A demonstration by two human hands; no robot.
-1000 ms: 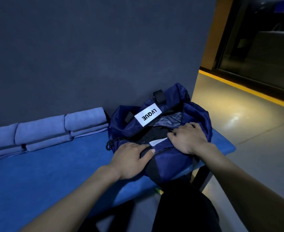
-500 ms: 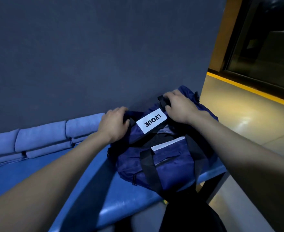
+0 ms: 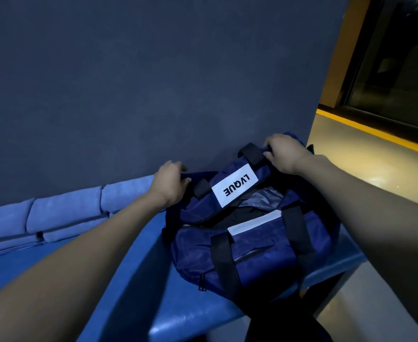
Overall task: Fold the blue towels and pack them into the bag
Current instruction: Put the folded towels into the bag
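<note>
A navy duffel bag (image 3: pixel 255 253) with black straps and a white LVQUE label lies on the right end of the blue bench (image 3: pixel 139 280), its top gaping a little with grey lining showing. My left hand (image 3: pixel 169 183) grips the bag's far rim at its left end. My right hand (image 3: pixel 283 153) grips the far rim at the right end, beside a black strap. Folded light-blue towels (image 3: pixel 62 213) lie in a row against the wall, left of the bag.
A dark wall (image 3: pixel 153 82) stands right behind the bench and bag. To the right is a shiny floor (image 3: pixel 351 154) with a yellow stripe and a dark glass panel. My dark trouser leg shows below the bench's front edge.
Both hands left the bag's near side and reached across to its far rim, which they now hold and have pulled slightly up and apart. The view moved closer.
</note>
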